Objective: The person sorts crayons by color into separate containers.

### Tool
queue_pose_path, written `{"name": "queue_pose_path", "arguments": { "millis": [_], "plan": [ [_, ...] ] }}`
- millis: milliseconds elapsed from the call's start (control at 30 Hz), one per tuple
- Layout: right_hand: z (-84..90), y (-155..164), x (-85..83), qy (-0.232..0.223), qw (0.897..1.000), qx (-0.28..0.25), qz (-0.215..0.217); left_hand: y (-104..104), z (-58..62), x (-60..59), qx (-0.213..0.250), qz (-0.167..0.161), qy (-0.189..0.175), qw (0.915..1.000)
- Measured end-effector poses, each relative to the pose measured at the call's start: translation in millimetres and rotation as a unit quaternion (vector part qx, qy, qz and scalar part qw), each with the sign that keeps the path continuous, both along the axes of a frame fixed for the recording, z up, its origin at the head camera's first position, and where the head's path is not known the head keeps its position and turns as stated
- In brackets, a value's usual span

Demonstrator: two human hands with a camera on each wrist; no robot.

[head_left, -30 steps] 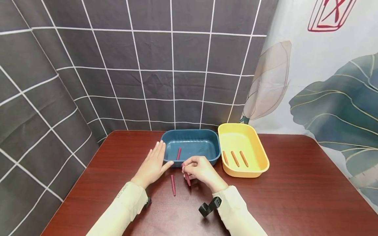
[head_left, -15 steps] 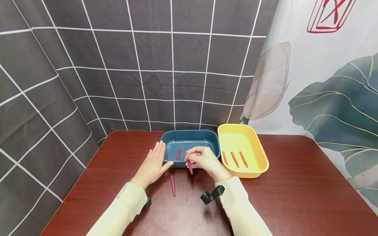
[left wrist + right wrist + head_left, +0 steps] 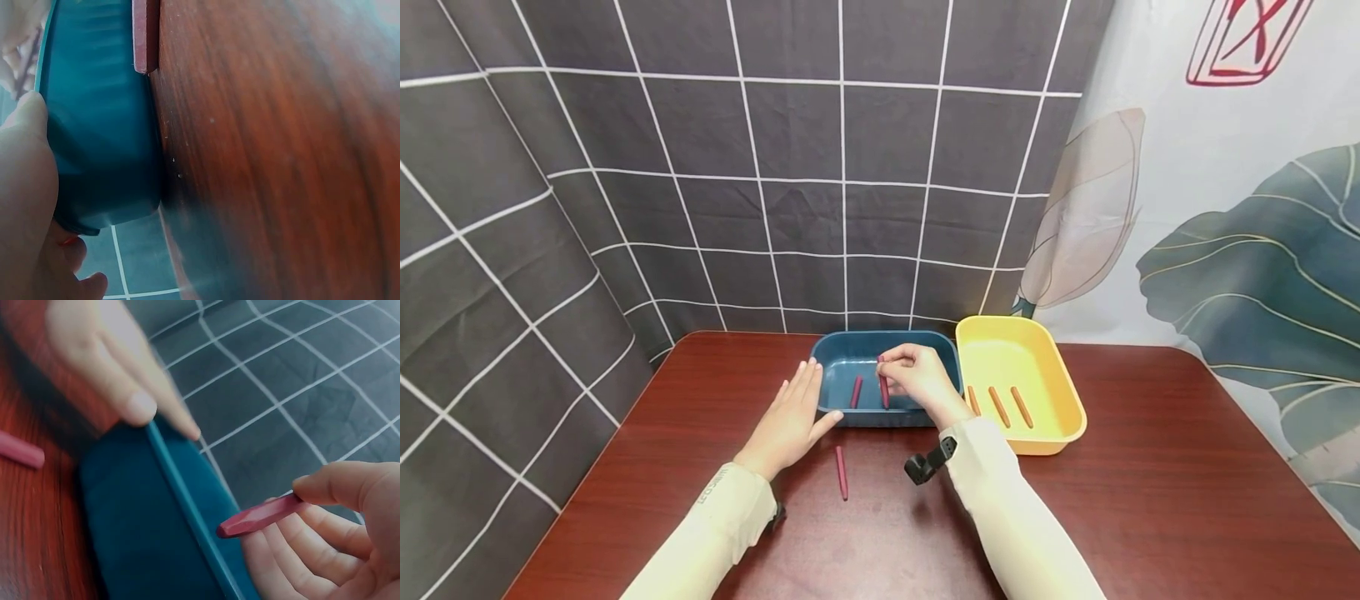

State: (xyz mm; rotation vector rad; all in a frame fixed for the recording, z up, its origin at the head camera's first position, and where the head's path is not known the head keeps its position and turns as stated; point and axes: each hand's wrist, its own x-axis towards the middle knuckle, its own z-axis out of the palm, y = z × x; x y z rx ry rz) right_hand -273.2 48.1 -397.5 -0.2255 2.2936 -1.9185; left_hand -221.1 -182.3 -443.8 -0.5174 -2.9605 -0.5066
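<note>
My right hand [image 3: 895, 367] hovers over the blue tray [image 3: 925, 350] and pinches a dark red stick [image 3: 883, 390] by its top end, tip pointing down. The right wrist view shows this red stick [image 3: 262, 514] between thumb and fingers above the blue tray's rim [image 3: 181, 506]. A second red stick [image 3: 855, 392] lies inside the tray. A third red stick [image 3: 842, 472] lies on the table in front of it. My left hand [image 3: 790, 417] rests flat on the table, fingers straight, thumb against the tray's front left corner; the tray wall [image 3: 100, 125] fills the left wrist view.
A yellow tray [image 3: 1060, 392] stands right of the blue one, touching it, with three orange sticks [image 3: 1000, 407] inside. The brown table [image 3: 1150, 500] ends at a grey tiled curtain [image 3: 775, 167] behind and left, and a leaf-print curtain [image 3: 1225, 250] at the right.
My right hand lifted the red stick from the table in front of the blue tray and carried it back over the tray. The left hand stayed put.
</note>
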Motion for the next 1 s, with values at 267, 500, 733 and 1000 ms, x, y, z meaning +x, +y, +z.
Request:
{"name": "queue_pose_path", "arguments": {
  "millis": [267, 500, 733, 1000],
  "plan": [
    [-6.9, -7.7, -18.3, 0.007, 0.995, 0.095, -0.031, 0.4, 0.7, 1.3, 0.007, -0.004, 0.009, 0.9999],
    [-17.3, -12.9, -26.6, 0.02, 0.978, 0.207, -0.025, 0.5, -0.1, 1.6, 0.005, -0.003, 0.014, 0.9999],
    [-19.0, -9.7, -26.5, 0.076, 0.954, 0.287, -0.036, 2.3, -1.4, 0.4, 0.007, -0.006, 0.014, 0.9999],
    [-10.2, -8.4, -20.7, 0.086, 0.948, 0.304, -0.045, 0.6, -2.4, 0.1, 0.005, -0.002, 0.016, 0.9999]
  ]
}}
